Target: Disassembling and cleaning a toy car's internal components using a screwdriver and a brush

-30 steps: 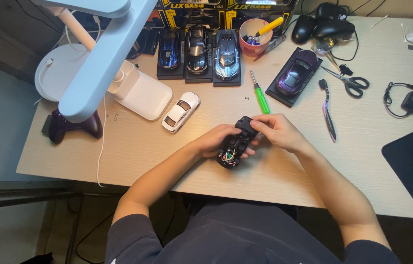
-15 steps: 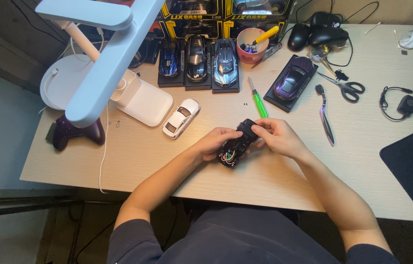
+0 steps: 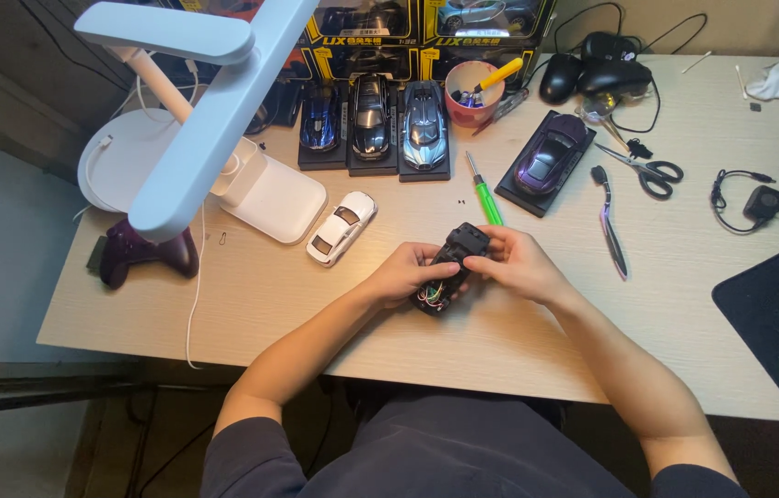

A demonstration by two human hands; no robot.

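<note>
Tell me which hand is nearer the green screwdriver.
Right. The right hand grips the black toy car with its fingers just below the green screwdriver tip. The left hand holds the car's other side, farther down and left of the tool.

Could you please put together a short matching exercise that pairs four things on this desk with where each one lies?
Things:
1. white toy car
2. green screwdriver
3. scissors
4. black toy car

Places:
A. held between the left hand and the right hand
B. beside the white lamp base
C. right of the purple toy car
D. between the row of three display cars and the purple toy car

Pairs: 1-B, 2-D, 3-C, 4-A
</note>
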